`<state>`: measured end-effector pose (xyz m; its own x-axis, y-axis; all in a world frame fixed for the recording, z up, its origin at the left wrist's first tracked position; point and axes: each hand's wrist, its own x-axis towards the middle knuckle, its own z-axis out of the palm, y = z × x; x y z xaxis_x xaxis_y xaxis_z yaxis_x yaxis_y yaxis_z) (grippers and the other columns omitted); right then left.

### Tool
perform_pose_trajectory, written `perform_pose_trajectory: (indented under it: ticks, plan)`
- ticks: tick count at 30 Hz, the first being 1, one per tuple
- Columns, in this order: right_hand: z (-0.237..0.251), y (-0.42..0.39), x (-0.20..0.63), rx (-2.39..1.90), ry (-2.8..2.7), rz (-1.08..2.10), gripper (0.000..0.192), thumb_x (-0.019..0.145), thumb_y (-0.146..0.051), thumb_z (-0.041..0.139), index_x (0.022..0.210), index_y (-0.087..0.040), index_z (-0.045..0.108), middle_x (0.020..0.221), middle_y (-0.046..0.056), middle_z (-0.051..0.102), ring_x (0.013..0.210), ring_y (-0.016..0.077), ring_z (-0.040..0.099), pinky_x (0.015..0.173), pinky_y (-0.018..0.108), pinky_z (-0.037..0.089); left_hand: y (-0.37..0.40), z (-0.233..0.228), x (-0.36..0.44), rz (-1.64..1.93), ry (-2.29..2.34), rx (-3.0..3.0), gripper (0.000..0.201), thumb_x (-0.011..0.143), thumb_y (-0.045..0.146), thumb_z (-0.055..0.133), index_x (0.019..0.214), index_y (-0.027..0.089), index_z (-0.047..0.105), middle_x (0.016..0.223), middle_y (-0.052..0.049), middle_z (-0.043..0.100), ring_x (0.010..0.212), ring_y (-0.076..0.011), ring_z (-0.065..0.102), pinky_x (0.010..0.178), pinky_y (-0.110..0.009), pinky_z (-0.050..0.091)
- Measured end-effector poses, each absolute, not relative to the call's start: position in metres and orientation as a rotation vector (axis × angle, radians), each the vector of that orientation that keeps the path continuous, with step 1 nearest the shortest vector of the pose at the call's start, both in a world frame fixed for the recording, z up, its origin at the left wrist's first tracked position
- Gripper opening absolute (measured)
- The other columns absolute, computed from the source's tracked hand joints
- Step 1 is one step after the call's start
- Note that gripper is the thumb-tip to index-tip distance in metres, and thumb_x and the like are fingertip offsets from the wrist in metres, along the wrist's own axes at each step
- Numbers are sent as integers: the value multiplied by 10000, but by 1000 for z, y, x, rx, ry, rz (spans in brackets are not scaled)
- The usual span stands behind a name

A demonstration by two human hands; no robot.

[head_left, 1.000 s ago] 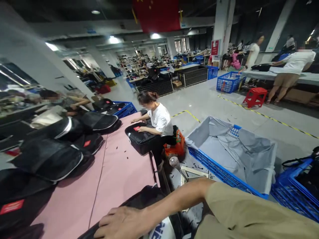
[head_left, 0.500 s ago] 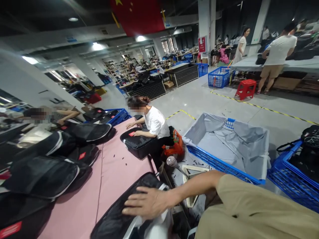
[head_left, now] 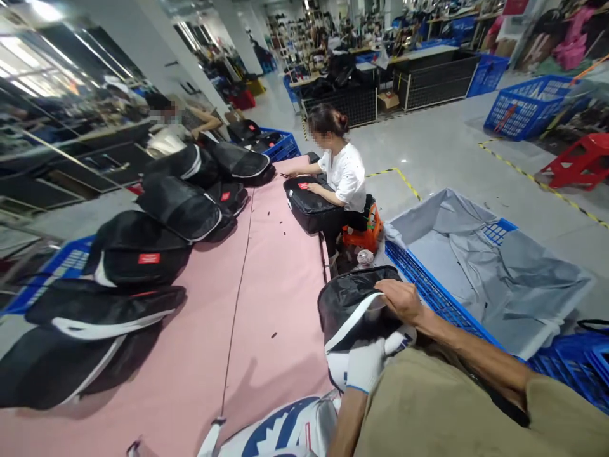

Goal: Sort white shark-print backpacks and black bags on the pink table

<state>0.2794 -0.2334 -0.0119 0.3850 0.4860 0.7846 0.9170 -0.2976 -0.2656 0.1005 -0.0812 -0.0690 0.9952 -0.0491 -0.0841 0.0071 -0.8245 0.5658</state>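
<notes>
Right hand [head_left: 402, 299]: we grip the upper edge of a black and white bag [head_left: 354, 311].
Left hand [head_left: 366, 365]: gloved in white, closed on the bag's lower edge.
Bag: tilted up at the pink bench [head_left: 266, 298] edge.

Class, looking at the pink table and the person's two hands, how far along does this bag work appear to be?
Done, it seems: black backpacks with white trim lie piled along the pink table. In hand: the right hand has its grip on the rim of a black and white backpack, while the white-gloved left hand holds it lower down. Left: how many bags remain cannot be told; the grey-lined blue crate shows no bags.
</notes>
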Motion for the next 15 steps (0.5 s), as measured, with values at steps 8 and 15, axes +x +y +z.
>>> perform_pose_trajectory:
  ticks: [8, 15]
  plan:
    - [-3, -267, 297, -2197, -998, -755, 227, 1202, -232, 518, 1152, -166, 729, 983, 62, 850, 878, 163, 815, 788, 279, 561, -66, -12, 145, 995, -191, 2536, 707, 972, 186, 853, 1628, 314, 622, 1404, -129, 815, 1356, -317, 755, 1211, -507, 577]
    - [-15, -257, 366, -2305, -956, -664, 459, 1231, -405, 467, 863, -217, 667, 681, -1, 681, 603, 132, 638, 608, 289, 396, -26, -43, 257, 806, 69, 2429, 820, 870, 106, 624, 1688, 151, 586, 1721, -214, 583, 1669, -381, 486, 1374, -574, 440]
